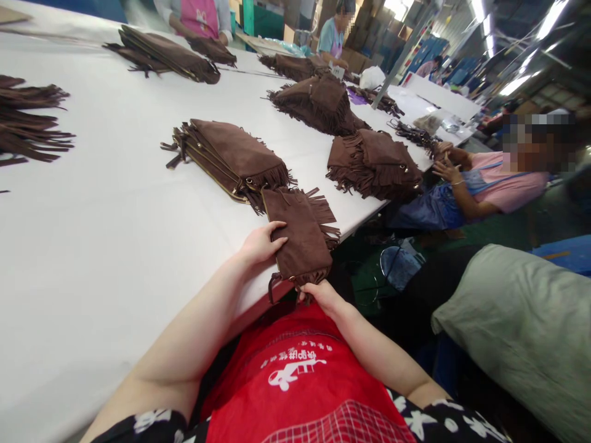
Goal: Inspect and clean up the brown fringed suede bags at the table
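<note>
A brown fringed bag (302, 237) lies at the front edge of the white table, partly over the edge. My left hand (265, 244) grips its left side, with fingers on top and the thumb hidden beneath. At its near end, my right hand (318, 294) is closed in a pinch on the fringe and strap by the corner. Just beyond lies a stack of similar brown bags (240, 154), with zips and small metal rings showing along their edges; the held bag touches it.
More bag piles lie on the table (115, 234): one to the right (373, 161), one behind it (318, 101), one at the far left (28, 120). A co-worker (484, 184) sits at the right. A pale green sack-like bundle (521, 326) is beside me.
</note>
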Tool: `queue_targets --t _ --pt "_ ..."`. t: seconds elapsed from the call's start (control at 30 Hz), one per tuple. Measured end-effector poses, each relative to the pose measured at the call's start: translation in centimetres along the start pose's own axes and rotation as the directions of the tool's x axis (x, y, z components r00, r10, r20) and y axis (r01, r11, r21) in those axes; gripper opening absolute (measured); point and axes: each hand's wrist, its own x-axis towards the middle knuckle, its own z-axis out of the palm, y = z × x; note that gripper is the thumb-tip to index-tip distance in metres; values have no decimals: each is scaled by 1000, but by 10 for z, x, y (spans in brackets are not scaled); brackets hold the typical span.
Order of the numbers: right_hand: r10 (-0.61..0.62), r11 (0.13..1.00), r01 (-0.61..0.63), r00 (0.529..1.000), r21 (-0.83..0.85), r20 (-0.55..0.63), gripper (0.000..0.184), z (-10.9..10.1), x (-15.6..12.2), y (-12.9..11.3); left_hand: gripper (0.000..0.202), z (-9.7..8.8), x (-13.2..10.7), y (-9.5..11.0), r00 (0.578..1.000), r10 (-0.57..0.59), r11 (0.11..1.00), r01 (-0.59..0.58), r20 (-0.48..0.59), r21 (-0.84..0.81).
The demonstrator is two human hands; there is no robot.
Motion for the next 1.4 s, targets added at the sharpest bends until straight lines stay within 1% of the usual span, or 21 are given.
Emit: queue_targets --t 0.1,0.17,0.23,0.27,0.33,0.4,0.47,0.53,0.57,0.6,0.63,0.73,0.8,0.87,0.9,1.0,1.13,1.23,1.27,1.33,1.4 --pt "-27 988 23 999 -150 -28 13 -15 -6 15 50 1 0 -1 1000 7 1000 -7 -6 9" --pt "9 960 -32 996 -277 -85 11 -33 -10 29 49 1 1 -1 1000 5 1000 -4 -14 20" --pt "60 929 -114 985 -351 -162 11 -56 -13 41 48 1 1 -1 1000 -10 1000 11 -26 27" --pt "75 922 -145 976 -359 -203 11 -67 -13 44 48 1 2 -1 999 -18 999 19 -29 29" --pt "67 926 -160 961 -343 -267 10 -87 -13 43 49 1 2 -2 999 -25 999 26 -27 27" --pt "-9 948 -90 951 -306 -309 14 -96 -10 31 50 2 3 -3 1000 -23 999 23 -20 29" --pt "-167 965 90 934 -246 -315 30 -92 -6 13 50 2 3 -4 1000 -21 999 22 -19 27" --pt "-322 945 289 905 -153 -278 48 -76 -3 -5 50 1 3 -4 1000 -18 1000 19 -19 23" --pt "-361 933 349 899 -90 -247 51 -64 -3 -14 50 1 3 -4 1000 -19 1000 19 -18 21" --pt "-364 930 368 907 -19 -213 50 -53 -2 -21 50 1 3 -4 1000 -19 1000 20 -18 18" --pt "-339 933 354 924 59 -177 46 -41 -2 -26 50 1 2 -4 1000 -21 1000 21 -18 14" --pt "-223 943 234 972 238 -71 35 -11 -2 -33 49 0 1 -3 999 -23 1000 23 -24 -7" --pt "-174 944 175 984 278 -28 35 1 -1 -32 48 0 1 -4 999 -17 1000 16 -30 -14" --pt "-167 946 173 985 273 -46 33 7 1 -28 48 0 1 -4 999 -13 1000 13 -29 -11" --pt "-175 949 186 982 254 -64 28 9 2 -26 48 0 2 -5 1000 -12 1000 12 -27 -10" --pt "-194 969 205 977 141 -87 11 8 5 -21 48 1 3 -6 1000 -3 1000 3 -20 -11" --pt "-121 986 119 993 -116 -15 7 -1 -2 -10 48 2 3 -8 1000 -1 1000 1 -26 -3" --pt "-26 947 31 999 -320 19 9 -19 -10 14 47 1 3 -8 999 4 1000 -4 -32 -1" --pt "8 937 -9 1000 -350 -5 9 -28 -11 24 47 1 2 -8 999 7 1000 -7 -33 -3" --pt "52 931 -86 993 -354 -103 7 -49 -12 40 47 1 2 -8 999 10 1000 -11 -33 -11" --pt "39 940 -110 975 -324 -217 10 -70 -10 46 47 2 3 -8 1000 2 1000 -2 -29 -10"
